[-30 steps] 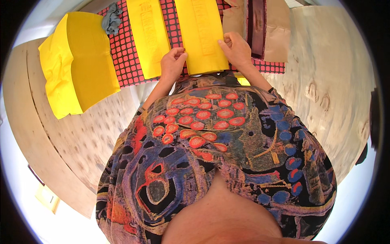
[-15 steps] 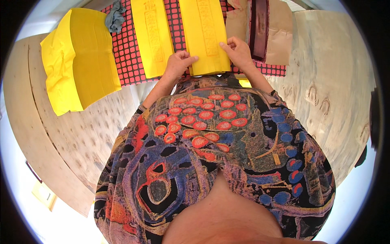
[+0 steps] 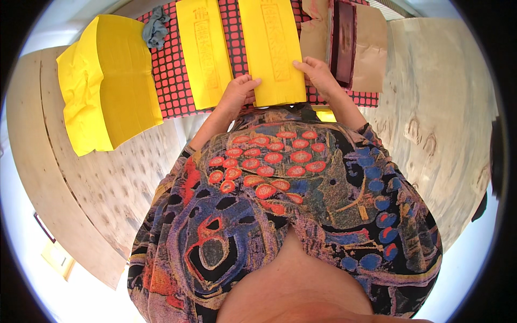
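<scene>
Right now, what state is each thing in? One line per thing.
Middle strip: red-marked, edges held
Left hand: thumb on strip's left edge
Right hand: thumb on its right edge
Left strip: red-marked, lying flat
Big yellow sheet: creased
Rag: crumpled
Tray: uncovered
Brown paper: wrinkled
Checked cloth: partly covered

Bright, soft light fell on the patterned shirt (image 3: pixel 291 167), its print crisp, while white glare washed out the areas low on either side of it. Fisheye distortion bowed the pale boards (image 3: pixel 107 188) flanking the shirt, inside a black rim.
</scene>
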A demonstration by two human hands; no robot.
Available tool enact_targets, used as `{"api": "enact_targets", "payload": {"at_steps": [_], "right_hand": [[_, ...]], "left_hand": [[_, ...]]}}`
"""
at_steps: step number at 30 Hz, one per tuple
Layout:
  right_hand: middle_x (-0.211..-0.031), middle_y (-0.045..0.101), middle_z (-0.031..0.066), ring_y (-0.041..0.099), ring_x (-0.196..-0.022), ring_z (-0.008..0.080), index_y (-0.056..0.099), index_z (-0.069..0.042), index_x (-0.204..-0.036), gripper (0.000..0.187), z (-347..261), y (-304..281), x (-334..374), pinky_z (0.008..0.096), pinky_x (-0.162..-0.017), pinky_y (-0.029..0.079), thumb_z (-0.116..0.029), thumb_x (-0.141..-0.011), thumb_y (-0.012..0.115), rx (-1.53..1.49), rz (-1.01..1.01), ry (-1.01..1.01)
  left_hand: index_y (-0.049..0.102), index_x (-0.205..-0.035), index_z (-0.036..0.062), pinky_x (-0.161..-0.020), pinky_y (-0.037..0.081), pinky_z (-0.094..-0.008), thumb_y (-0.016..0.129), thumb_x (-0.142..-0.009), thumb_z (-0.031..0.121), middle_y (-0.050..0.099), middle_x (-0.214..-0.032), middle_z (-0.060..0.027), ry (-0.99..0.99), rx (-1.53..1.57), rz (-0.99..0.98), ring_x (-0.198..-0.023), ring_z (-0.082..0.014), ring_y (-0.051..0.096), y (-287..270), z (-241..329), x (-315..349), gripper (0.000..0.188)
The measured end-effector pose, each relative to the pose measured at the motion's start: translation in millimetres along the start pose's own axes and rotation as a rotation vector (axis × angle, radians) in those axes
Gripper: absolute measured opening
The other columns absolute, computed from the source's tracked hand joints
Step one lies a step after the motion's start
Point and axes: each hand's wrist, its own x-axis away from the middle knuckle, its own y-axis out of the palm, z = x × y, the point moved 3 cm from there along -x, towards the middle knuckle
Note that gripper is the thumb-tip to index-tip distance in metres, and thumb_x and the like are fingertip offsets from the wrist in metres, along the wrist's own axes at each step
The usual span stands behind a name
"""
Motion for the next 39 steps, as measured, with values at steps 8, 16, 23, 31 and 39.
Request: {"api": "enact_targets", "payload": {"at_steps": [8,16,23,31,39], "right_hand": [[-0.118,0.065,0.0101,0.065,-0.105,0.0177,0.055,0.001,-0.125,0.038,-4.5,3.5,-4.5,0.0316,-0.088,0.053,-0.024,-0.097,0.058,-0.292,-0.217,0.009],[-0.12,0.064,0.0116,0.064,-0.108,0.0196,0.054,0.003,-0.125,0.038,-7.5,1.4,-3.1,0.0331,-0.091,0.052,-0.023,-0.097,0.058,-0.356,-0.233,0.01],[-0.121,0.064,0.0111,0.063,-0.109,0.02,0.054,0.002,-0.126,0.037,-3.2,4.4,-4.7,0.0347,-0.093,0.051,-0.024,-0.099,0.054,-0.409,-0.233,0.039],[-0.123,0.063,0.0121,0.062,-0.112,0.0223,0.051,0.003,-0.129,0.039,-11.2,-2.3,-1.0,0.0373,-0.096,0.05,-0.023,-0.1,0.048,-0.551,-0.317,0.081],[-0.118,0.065,0.0063,0.065,-0.104,0.0154,0.054,-0.002,-0.128,0.042,-16.7,2.4,-3.4,0.0303,-0.088,0.053,-0.033,-0.1,0.053,-0.334,-0.211,0.055]], "left_hand": [[0.059,-0.111,0.0061,-0.079,0.052,-0.027,0.057,-0.097,0.026,0.067,-0.103,-0.0045,-0.017,0.047,0.016,-0.089,-0.013,0.065,-1.7,-0.3,4.2,0.025],[0.064,-0.095,0.0072,-0.067,0.046,-0.0229,0.061,-0.094,0.031,0.066,-0.081,-0.0014,0.158,-0.166,0.122,-0.074,-0.0087,0.061,-10.9,4.9,11.1,0.024],[0.064,-0.091,0.0068,-0.065,0.046,-0.0235,0.061,-0.094,0.03,0.065,-0.078,-0.0008,0.204,-0.229,0.188,-0.071,-0.0087,0.06,-4.0,11.2,14.7,0.023],[0.058,-0.119,-0.0008,-0.089,0.052,-0.0323,0.051,-0.1,0.035,0.067,-0.112,-0.011,0.087,0.239,-0.097,-0.101,-0.0184,0.065,11.9,22.6,19.3,0.041],[0.05,-0.13,-0.003,-0.097,0.051,-0.0391,0.059,-0.096,0.019,0.06,-0.126,-0.0149,0.028,0.356,-0.204,-0.113,-0.0256,0.061,27.9,15.4,0.9,0.041]]}}
